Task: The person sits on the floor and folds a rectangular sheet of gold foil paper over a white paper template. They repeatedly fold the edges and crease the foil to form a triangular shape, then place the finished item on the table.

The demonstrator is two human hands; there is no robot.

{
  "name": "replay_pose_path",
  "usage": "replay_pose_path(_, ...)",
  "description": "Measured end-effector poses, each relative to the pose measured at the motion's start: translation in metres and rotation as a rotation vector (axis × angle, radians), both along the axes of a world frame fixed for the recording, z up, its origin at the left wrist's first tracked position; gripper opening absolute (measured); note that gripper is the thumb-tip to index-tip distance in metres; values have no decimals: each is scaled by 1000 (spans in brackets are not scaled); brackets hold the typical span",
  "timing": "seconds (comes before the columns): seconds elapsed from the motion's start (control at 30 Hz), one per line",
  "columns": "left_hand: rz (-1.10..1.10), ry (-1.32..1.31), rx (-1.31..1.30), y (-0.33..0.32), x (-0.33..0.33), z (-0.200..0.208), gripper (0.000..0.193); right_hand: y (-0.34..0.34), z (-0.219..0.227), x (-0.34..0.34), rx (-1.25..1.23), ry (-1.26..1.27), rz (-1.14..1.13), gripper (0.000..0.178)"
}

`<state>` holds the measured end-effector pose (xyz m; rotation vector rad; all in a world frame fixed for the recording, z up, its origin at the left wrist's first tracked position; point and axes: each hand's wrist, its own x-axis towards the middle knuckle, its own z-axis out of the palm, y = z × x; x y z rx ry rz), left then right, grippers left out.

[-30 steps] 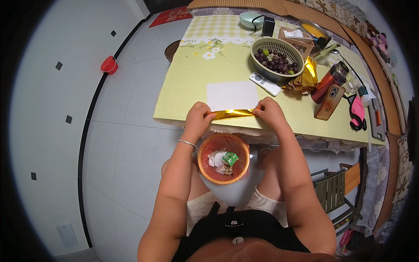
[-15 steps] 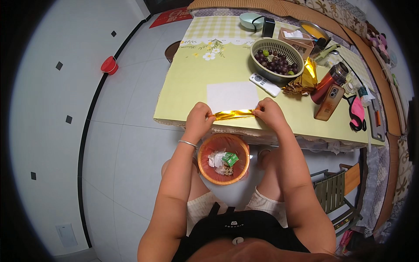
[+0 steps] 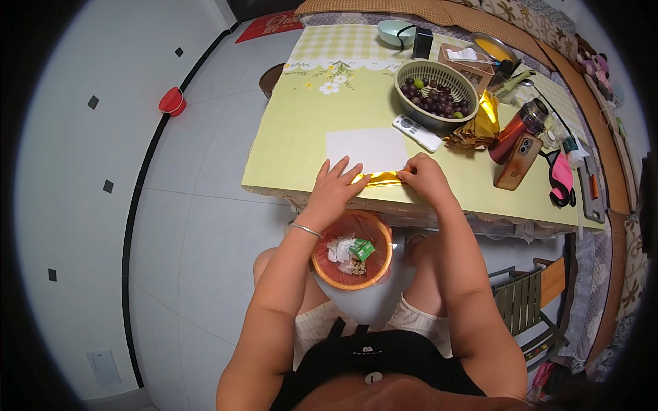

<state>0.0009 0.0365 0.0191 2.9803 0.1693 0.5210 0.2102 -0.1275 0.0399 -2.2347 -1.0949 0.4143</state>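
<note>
A narrow folded strip of shiny gold foil paper [image 3: 381,179] lies at the front edge of the table, along the near side of a white sheet [image 3: 370,147]. My left hand [image 3: 334,188] rests with its fingers spread over the strip's left end, fingertips reaching onto the sheet; that end is hidden beneath it. At the other end, my right hand [image 3: 426,178] pinches the foil between thumb and fingers. A pile of folded gold foil paper [image 3: 476,130] sits farther back on the right.
Beyond the sheet are a white remote [image 3: 417,133] and a colander of grapes [image 3: 404,103]. To the right stand a red thermos [image 3: 510,137] and a phone [image 3: 517,161], with a pink-and-black eye mask [image 3: 561,175]. An orange-rimmed bin [image 3: 319,264] stands below the table edge.
My left hand has let go of its pinch on the foil's left end and opened, moving right and laying flat over the strip. My right hand keeps its pinch in nearly the same place.
</note>
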Motion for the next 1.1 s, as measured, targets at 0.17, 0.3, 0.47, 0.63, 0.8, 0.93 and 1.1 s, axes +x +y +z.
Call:
replay_pose_path(0.17,22,33,6,-1,2,-3,58,-2,-1,3,25,25,14,28)
replay_pose_path(0.3,21,33,6,0,3,-4,59,-1,-2,4,16,21,22,28)
replay_pose_path(0.47,23,41,-7,-1,2,-2,58,-1,-2,5,-6,27,19,28)
replay_pose_path(0.63,15,29,-10,-1,2,-2,60,0,0,3,-38,-9,9,27)
replay_pose_path(0.8,15,55,5,0,1,-2,61,4,3,-2,-113,-103,6,27)
replay_pose_path(0.93,15,67,14,-1,1,1,61,6,6,-8,-117,-140,-26,26)
replay_pose_path(1.1,14,69,5,-1,1,1,61,5,1,-7,-69,-135,-20,25)
